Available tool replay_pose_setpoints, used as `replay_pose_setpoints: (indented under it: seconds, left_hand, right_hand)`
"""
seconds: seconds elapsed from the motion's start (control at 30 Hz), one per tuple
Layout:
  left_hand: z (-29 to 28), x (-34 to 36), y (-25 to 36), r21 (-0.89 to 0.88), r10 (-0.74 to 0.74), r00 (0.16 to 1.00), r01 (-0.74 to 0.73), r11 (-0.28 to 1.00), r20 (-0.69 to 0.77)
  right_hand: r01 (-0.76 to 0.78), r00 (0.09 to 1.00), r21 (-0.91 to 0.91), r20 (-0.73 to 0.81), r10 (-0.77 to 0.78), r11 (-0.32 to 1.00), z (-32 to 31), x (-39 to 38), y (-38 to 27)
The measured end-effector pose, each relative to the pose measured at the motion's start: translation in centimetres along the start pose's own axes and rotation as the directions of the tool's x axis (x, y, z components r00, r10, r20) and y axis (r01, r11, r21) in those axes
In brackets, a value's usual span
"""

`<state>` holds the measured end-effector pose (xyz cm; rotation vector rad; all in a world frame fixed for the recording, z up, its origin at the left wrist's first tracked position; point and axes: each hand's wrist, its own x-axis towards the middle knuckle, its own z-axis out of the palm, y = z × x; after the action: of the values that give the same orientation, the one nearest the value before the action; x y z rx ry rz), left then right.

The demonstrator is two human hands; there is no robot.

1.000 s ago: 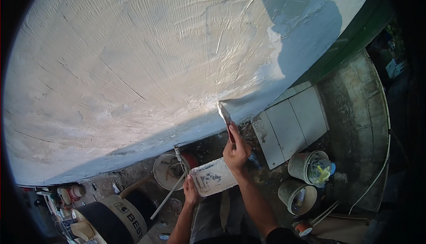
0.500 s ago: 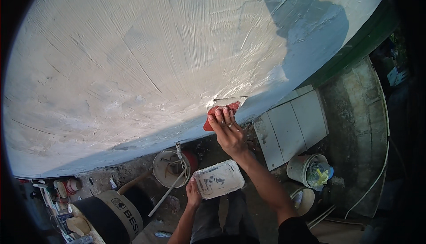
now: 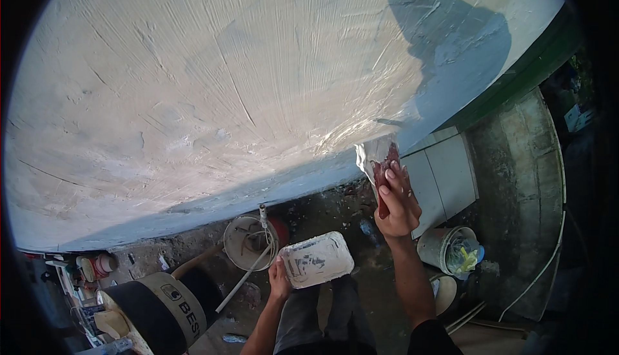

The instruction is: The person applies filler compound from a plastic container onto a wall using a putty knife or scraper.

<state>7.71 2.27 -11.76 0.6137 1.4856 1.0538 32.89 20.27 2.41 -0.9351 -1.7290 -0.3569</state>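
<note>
My right hand (image 3: 398,207) grips a putty knife (image 3: 383,190) with a red handle; white putty clings to its wide blade. The blade is close to the lower part of the plastered wall (image 3: 193,97), and I cannot tell whether it touches. Thick strokes of wet putty mark the wall just left of it. Low in front of my body, my left hand (image 3: 279,281) holds the left edge of a shallow rectangular tray (image 3: 335,258), its inside smeared with white putty.
At the lower left stands a black and beige drum (image 3: 158,310). A white bucket (image 3: 240,261) with a hose and pipe is beside it. Right of me are a bucket with plastic bags (image 3: 429,248), pale panels (image 3: 419,177) and a curved concrete ledge (image 3: 516,194).
My right hand has moved right and slightly down with the putty knife, which has turned more upright. The left hand and tray have stayed nearly in place.
</note>
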Motion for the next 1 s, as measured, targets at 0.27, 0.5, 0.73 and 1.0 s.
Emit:
replay_pose_setpoints:
  seconds: [0.27,0.5,0.73,1.0]
  left_hand:
    - [-0.9,0.1,-1.5,-0.078,-0.038,0.999,0.038,0.996,0.002]
    - [-1.2,-0.1,-1.4,-0.007,-0.027,1.000,0.027,1.000,-0.002]
    - [-1.7,-0.5,-0.8,0.042,-0.038,0.999,0.038,0.998,-0.012]
    - [-2.6,-0.8,-1.1,0.032,-0.028,1.000,0.028,0.999,0.004]
  right_hand:
    - [0.143,0.966,-0.109,0.230,-0.115,0.984,2.6,4.8,-1.0]
    - [0.118,0.908,-0.096,0.413,-0.068,0.988,6.5,-5.1,0.2]
    - [-0.002,0.919,0.002,0.395,0.001,1.000,6.1,-10.7,1.7]
    - [0.137,0.987,-0.035,0.090,-0.133,0.990,0.6,4.4,-2.8]
